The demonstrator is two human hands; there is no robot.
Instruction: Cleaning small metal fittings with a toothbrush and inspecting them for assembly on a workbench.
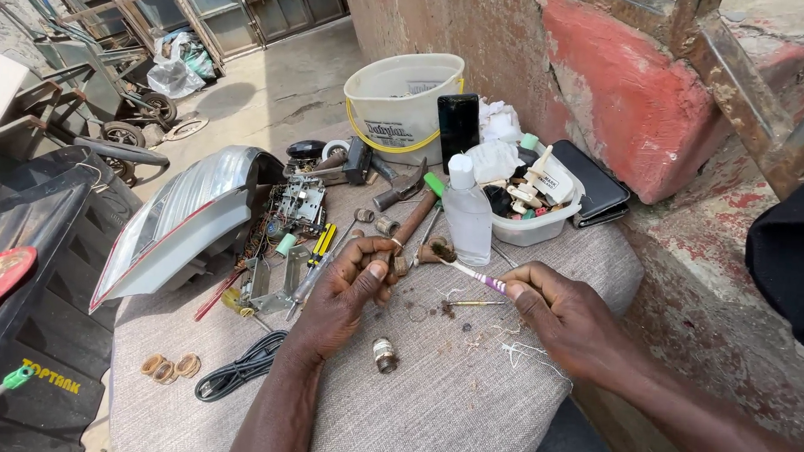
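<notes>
One view only: your head camera, looking steeply down and forward over your own forearms. It sits close, with your left hand point(351, 291) and right hand point(555, 316) near frame centre above the grey cloth-covered table point(467, 406). It faces the red-patched wall point(620, 91) at upper right, and the paved yard point(273, 88) recedes at upper left. No second view shares the scene.
</notes>
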